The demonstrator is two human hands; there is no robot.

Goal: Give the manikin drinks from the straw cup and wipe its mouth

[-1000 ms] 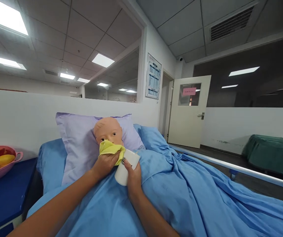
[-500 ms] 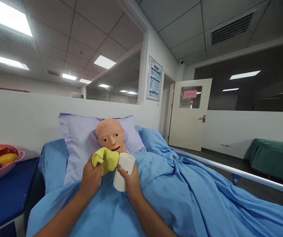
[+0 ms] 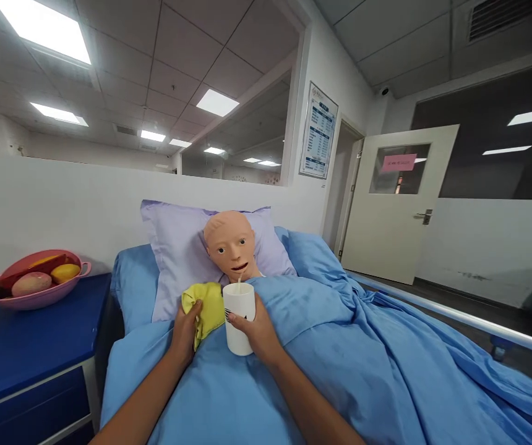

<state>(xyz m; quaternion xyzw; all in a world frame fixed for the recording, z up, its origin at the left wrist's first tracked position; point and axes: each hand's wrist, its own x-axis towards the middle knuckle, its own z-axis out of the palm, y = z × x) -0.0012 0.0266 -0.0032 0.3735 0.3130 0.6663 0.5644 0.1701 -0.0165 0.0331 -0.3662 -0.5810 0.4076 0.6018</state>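
A training manikin (image 3: 230, 241) lies in the bed, its head on a lilac pillow (image 3: 180, 247) and its body under a blue quilt (image 3: 331, 346). My left hand (image 3: 185, 330) is closed on a yellow cloth (image 3: 210, 309), which hangs below the manikin's chin. Just right of the cloth, my right hand (image 3: 259, 330) wraps round a white cup (image 3: 239, 324) with a dark mark on its side. The cup is upright over the quilt. A thin straw (image 3: 240, 279) sticks up out of it toward the manikin's mouth; I cannot tell whether it touches the lips.
On the left, a blue bedside cabinet (image 3: 38, 346) carries a pink basket (image 3: 38, 301) of fruit. A bed rail (image 3: 456, 309) runs along the far right side. Beyond it are an open door (image 3: 398, 228) and a notice board (image 3: 318, 131) on the wall.
The yellow cloth has come down from near the manikin's chin and mouth. The cup, tilted before, is now upright, and its straw shows more clearly. The view has turned left.
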